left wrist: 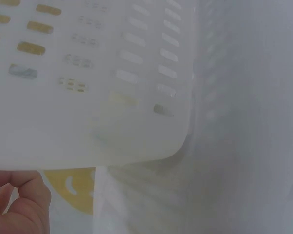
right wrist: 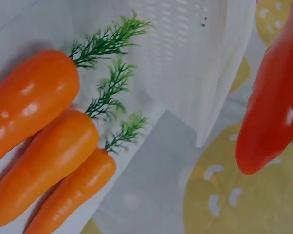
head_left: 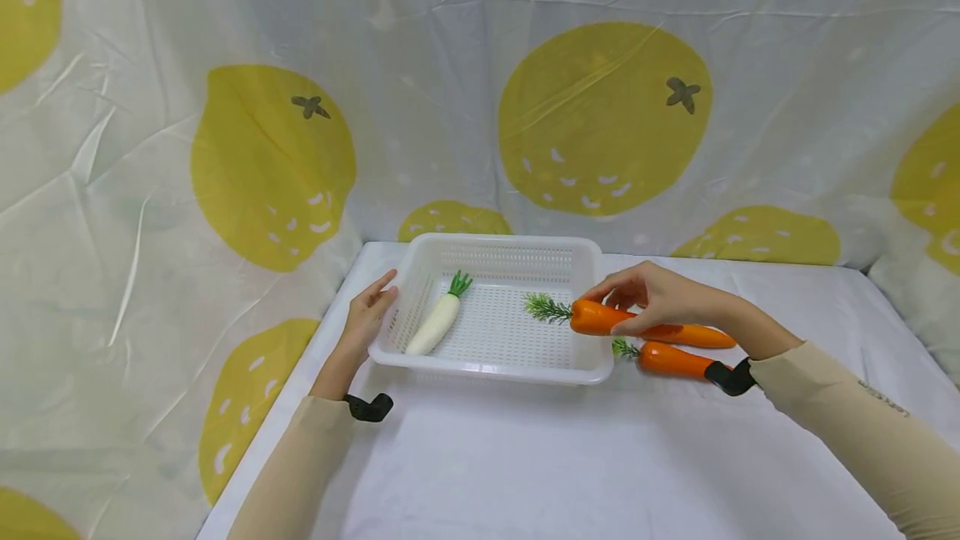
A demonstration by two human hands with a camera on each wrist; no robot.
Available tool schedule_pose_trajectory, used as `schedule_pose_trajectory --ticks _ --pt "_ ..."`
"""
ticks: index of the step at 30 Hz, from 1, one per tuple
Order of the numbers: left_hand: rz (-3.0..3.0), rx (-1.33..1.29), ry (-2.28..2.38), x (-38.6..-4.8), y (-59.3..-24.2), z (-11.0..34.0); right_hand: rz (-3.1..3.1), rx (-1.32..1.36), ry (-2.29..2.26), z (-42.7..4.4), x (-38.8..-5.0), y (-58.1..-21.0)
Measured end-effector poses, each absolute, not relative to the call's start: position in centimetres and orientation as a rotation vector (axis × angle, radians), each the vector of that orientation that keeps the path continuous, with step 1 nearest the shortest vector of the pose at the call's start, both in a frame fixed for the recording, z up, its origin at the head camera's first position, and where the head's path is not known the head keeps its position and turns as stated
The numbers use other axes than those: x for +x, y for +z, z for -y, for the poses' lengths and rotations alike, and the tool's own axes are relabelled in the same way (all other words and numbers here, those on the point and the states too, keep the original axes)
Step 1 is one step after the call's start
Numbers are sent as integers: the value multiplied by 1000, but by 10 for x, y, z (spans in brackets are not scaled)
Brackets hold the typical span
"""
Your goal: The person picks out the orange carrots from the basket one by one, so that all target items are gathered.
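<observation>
My right hand (head_left: 648,294) grips an orange carrot (head_left: 592,317) with a feathery green top, held over the right rim of the white plastic basket (head_left: 487,372). In the right wrist view the held carrot's tapered end (right wrist: 270,112) looks red. My left hand (head_left: 365,319) is at the basket's left rim, its fingertips at the outer edge. The left wrist view shows part of that hand (left wrist: 22,204) beside the rim, with the other fingers out of frame. A white radish (head_left: 435,325) with green leaves lies inside the basket on the left.
Right of the basket, several carrots lie on the white-covered table, one carrot (head_left: 675,359) partly behind my right wrist. The right wrist view shows another carrot (right wrist: 44,165) between two more, side by side. A lemon-print curtain (head_left: 420,107) stands behind the table and along its left.
</observation>
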State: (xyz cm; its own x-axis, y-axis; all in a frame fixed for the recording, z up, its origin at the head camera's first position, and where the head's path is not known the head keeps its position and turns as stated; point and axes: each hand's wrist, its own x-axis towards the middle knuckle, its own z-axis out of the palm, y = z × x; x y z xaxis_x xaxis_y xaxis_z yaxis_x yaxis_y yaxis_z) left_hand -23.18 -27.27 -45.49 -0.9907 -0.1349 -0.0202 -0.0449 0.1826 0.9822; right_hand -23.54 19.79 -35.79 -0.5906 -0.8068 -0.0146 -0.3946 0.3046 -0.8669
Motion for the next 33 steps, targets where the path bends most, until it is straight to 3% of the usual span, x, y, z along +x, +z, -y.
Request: schedule_pose_trajectory --ticks 18,33 --pt "2324 209 -2007 -232 -452 272 -2247 -922 -1234 -270 -212 -390" --pt "2381 181 -1990 -215 -425 260 -2239 -1042 -1333 -297 -197 -433"
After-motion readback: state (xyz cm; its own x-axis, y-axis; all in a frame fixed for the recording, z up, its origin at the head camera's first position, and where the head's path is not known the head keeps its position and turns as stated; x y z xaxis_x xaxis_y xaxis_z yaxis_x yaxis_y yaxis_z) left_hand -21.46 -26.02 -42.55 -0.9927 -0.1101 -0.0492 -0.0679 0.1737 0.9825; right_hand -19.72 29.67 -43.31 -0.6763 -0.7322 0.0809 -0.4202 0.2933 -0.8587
